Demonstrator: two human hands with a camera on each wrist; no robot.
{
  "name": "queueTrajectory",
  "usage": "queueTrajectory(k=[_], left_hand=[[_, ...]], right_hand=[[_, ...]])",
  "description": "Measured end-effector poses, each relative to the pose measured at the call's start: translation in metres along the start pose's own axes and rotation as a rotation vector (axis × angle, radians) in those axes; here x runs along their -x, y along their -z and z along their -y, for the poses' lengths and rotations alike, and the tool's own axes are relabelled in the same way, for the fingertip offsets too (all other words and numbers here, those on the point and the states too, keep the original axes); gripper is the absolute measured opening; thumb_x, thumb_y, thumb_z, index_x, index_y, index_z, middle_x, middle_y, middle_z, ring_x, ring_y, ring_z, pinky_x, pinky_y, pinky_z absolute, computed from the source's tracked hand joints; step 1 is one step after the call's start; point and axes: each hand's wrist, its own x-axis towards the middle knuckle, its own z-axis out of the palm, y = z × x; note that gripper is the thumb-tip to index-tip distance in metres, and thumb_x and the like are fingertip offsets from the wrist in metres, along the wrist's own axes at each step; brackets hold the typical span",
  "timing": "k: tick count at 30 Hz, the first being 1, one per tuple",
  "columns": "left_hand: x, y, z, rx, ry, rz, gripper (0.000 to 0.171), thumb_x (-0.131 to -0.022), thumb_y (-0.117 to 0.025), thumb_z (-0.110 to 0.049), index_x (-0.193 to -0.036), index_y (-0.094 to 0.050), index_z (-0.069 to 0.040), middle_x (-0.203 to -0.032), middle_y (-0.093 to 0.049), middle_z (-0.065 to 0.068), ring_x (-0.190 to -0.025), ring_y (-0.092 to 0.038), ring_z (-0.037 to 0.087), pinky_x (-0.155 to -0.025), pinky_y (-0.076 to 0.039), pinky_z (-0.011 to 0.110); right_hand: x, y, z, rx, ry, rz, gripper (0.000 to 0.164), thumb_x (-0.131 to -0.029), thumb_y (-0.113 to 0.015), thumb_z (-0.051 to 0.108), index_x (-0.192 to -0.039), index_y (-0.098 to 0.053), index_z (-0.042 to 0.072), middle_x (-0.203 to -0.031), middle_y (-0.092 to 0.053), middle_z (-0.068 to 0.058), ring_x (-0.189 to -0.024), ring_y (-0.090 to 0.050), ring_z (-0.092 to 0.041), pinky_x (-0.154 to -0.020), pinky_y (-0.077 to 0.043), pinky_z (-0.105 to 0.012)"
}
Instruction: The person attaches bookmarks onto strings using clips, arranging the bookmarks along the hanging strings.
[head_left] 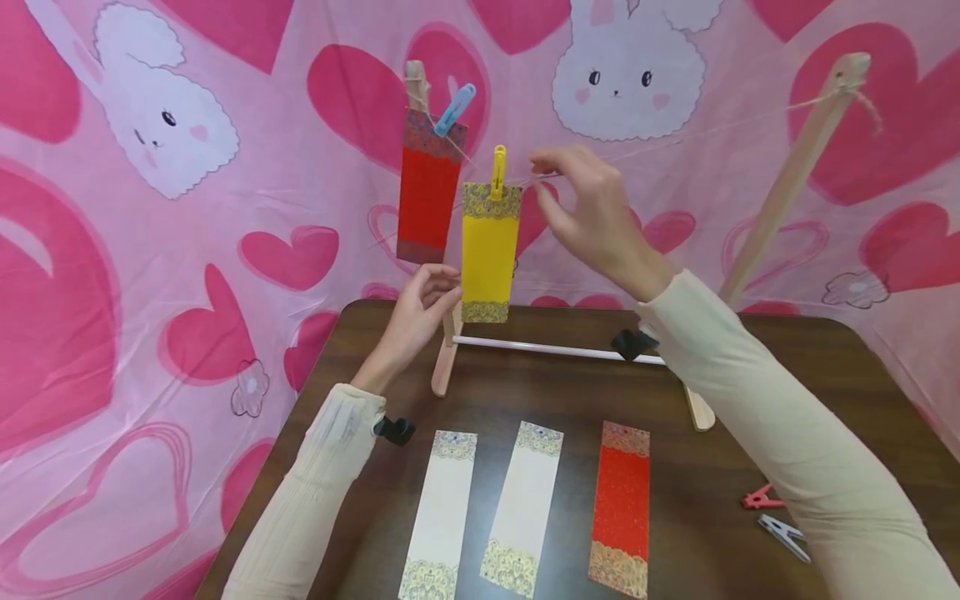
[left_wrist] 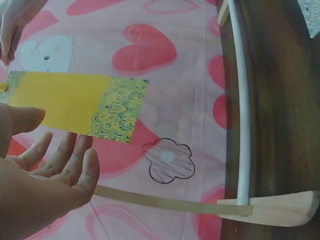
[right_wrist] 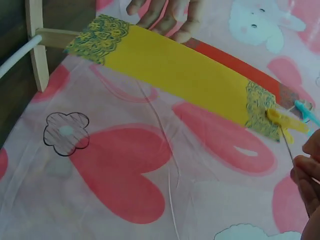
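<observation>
A yellow card (head_left: 489,250) with lacy patterned ends hangs from a string, held by a yellow clothespin (head_left: 498,173). My left hand (head_left: 420,310) is beside the card's lower left edge, fingers loosely bent; in the left wrist view the thumb and fingertips stand apart. Just right of the clothespin, my right hand (head_left: 592,208) pinches the string (right_wrist: 287,142) between thumb and fingers. Farther back on the same string hangs a red card (head_left: 427,196) under a blue clothespin (head_left: 454,110).
The string spans two wooden posts, the right post (head_left: 795,167) leaning; a white rod (head_left: 555,348) joins their feet. On the brown table (head_left: 525,392) lie two white cards (head_left: 442,508), a red patterned card (head_left: 621,500), a pink clothespin (head_left: 761,498) and a pale clothespin (head_left: 783,533).
</observation>
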Motion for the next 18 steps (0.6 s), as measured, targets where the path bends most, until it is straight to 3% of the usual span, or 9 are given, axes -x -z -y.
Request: queueTrajectory(k=[5, 10, 15, 18], left_hand=[[0.012, 0.002, 0.007, -0.017, -0.032, -0.001, 0.035, -0.095, -0.06, 0.004, -0.128, -0.047, 0.011, -0.123, -0.056, 0.03, -0.116, -0.055, 0.039, -0.107, -0.039, 0.05], [0.026, 0.006, 0.013, -0.074, 0.012, -0.012, 0.035, -0.095, -0.063, 0.0, -0.127, -0.049, 0.006, -0.124, -0.057, 0.026, -0.118, -0.056, 0.035, -0.104, -0.041, 0.049], [0.037, 0.01, 0.019, -0.093, 0.052, -0.009, 0.037, -0.096, -0.061, 0.002, -0.13, -0.047, 0.007, -0.127, -0.055, 0.029, -0.121, -0.053, 0.039, -0.101, -0.041, 0.055], [0.045, 0.01, 0.022, -0.113, 0.072, -0.006, 0.039, -0.095, -0.061, 0.004, -0.131, -0.047, 0.009, -0.126, -0.056, 0.029, -0.122, -0.053, 0.042, -0.099, -0.042, 0.057]], right_hand=[[0.02, 0.011, 0.002, -0.077, 0.066, -0.107, 0.018, -0.092, -0.066, 0.001, -0.109, -0.071, -0.002, -0.104, -0.072, -0.011, -0.098, -0.066, -0.023, -0.094, -0.051, -0.03], [0.039, 0.028, 0.017, -0.202, 0.048, -0.195, 0.014, -0.086, -0.069, -0.009, -0.1, -0.072, -0.007, -0.095, -0.074, -0.015, -0.089, -0.068, -0.014, -0.087, -0.053, -0.024], [0.053, 0.043, 0.037, -0.229, -0.014, -0.162, 0.013, -0.084, -0.068, -0.014, -0.096, -0.071, -0.01, -0.091, -0.074, -0.018, -0.086, -0.069, -0.009, -0.082, -0.053, -0.021], [0.067, 0.045, 0.031, -0.215, -0.097, -0.101, 0.016, -0.084, -0.071, -0.011, -0.098, -0.073, -0.004, -0.092, -0.075, -0.011, -0.087, -0.068, -0.005, -0.082, -0.053, -0.02]])
